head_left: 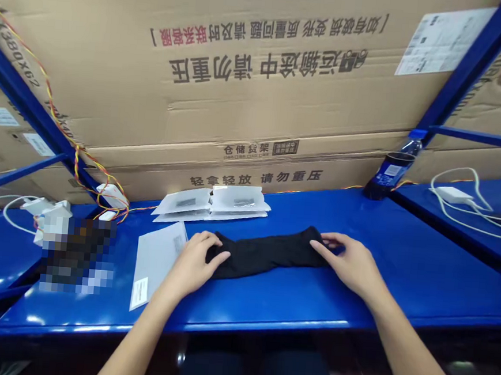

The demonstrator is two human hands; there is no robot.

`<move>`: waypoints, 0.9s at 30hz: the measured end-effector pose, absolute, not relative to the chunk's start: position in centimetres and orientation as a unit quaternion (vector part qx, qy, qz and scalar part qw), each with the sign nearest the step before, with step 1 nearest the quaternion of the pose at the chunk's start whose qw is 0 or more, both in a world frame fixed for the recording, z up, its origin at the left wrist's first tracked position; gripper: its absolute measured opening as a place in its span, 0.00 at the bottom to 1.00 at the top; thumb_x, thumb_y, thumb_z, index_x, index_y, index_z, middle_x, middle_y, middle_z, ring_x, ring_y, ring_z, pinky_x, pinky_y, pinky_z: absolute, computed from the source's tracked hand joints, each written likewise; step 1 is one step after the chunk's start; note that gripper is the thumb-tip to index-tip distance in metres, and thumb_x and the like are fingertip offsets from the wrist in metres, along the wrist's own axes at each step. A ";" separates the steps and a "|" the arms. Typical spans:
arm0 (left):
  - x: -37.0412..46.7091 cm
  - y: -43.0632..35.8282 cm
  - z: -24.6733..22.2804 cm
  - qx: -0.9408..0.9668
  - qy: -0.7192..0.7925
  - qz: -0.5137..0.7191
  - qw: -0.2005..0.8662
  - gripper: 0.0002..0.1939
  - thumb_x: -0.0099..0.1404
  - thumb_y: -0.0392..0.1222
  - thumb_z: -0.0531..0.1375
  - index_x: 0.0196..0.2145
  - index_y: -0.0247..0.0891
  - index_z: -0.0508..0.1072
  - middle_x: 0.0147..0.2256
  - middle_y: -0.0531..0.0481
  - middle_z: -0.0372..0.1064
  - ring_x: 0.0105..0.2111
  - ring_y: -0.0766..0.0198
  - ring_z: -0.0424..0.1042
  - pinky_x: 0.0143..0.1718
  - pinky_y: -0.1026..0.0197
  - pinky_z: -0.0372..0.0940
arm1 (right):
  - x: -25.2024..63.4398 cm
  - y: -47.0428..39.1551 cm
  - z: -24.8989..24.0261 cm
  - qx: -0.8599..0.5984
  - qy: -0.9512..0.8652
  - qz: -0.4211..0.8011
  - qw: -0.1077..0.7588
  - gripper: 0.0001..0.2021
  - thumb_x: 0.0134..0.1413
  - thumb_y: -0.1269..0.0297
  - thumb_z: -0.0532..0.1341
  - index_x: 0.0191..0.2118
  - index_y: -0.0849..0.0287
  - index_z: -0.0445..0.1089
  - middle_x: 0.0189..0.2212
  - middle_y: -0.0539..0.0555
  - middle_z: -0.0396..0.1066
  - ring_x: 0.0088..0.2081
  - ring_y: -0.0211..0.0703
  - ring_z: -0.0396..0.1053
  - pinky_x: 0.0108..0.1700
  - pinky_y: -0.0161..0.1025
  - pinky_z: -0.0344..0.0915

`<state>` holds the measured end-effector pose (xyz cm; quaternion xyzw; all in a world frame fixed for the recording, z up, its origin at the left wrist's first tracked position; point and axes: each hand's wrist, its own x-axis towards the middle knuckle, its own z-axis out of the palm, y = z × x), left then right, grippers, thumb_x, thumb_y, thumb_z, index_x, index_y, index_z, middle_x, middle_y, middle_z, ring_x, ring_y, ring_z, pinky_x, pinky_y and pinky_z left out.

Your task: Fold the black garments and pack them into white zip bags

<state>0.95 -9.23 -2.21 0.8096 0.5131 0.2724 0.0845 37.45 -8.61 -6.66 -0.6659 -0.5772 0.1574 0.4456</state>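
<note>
Cloth (266, 257) is lying on the blue shelf (404, 263), the left hand (193, 262) pinching its nine-o'clock end and the right hand (354, 264) its three-o'clock end; flattening is looking mostly done, slight smoothing apparently remaining.

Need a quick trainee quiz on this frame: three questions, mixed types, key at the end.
1. True or false: the black cloth hangs over the front edge of the blue surface.

2. Multiple choice: what colour is the cap of the bottle?
A) red
B) white
C) blue

3. Fill in the blank: the single flat packet lies nearest the person's ____ hand.

Key:
1. False; it lies on the surface, with the left hand at one end and the right hand at the other.
2. C
3. left
</note>
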 end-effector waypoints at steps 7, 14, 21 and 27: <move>1.5 -11.2 -0.9 0.796 0.451 0.376 0.147 0.03 0.72 0.40 0.62 0.39 0.42 0.76 0.41 0.47 0.80 0.43 0.55 0.79 0.49 0.51 0.73 | 39.0 -10.6 -5.7 -0.591 -0.556 0.237 0.535 0.20 0.52 0.41 0.69 0.38 0.52 0.71 0.39 0.55 0.79 0.39 0.51 0.78 0.43 0.45 0.76; 0.7 -18.9 -0.4 0.860 0.381 0.279 0.192 0.15 0.71 0.29 0.53 0.37 0.44 0.76 0.37 0.48 0.79 0.41 0.57 0.78 0.43 0.56 0.75 | 43.0 -17.3 -7.9 -0.538 -0.671 0.266 0.436 0.17 0.63 0.42 0.63 0.41 0.48 0.79 0.41 0.57 0.82 0.53 0.61 0.78 0.55 0.56 0.77; 3.0 -16.2 0.7 0.830 0.420 0.345 0.124 0.07 0.72 0.36 0.58 0.38 0.43 0.76 0.34 0.49 0.77 0.35 0.58 0.76 0.39 0.56 0.72 | 41.4 -15.4 -5.9 -0.531 -0.722 0.133 0.423 0.18 0.67 0.45 0.59 0.36 0.48 0.82 0.42 0.57 0.82 0.48 0.59 0.79 0.53 0.56 0.77; 5.1 -9.0 -0.7 0.909 0.373 0.178 0.057 0.08 0.70 0.40 0.65 0.46 0.41 0.79 0.48 0.44 0.80 0.52 0.50 0.77 0.54 0.48 0.71 | 39.8 -10.0 -5.2 -0.481 -0.808 0.108 0.322 0.19 0.66 0.50 0.61 0.55 0.50 0.78 0.56 0.58 0.78 0.61 0.60 0.72 0.63 0.62 0.69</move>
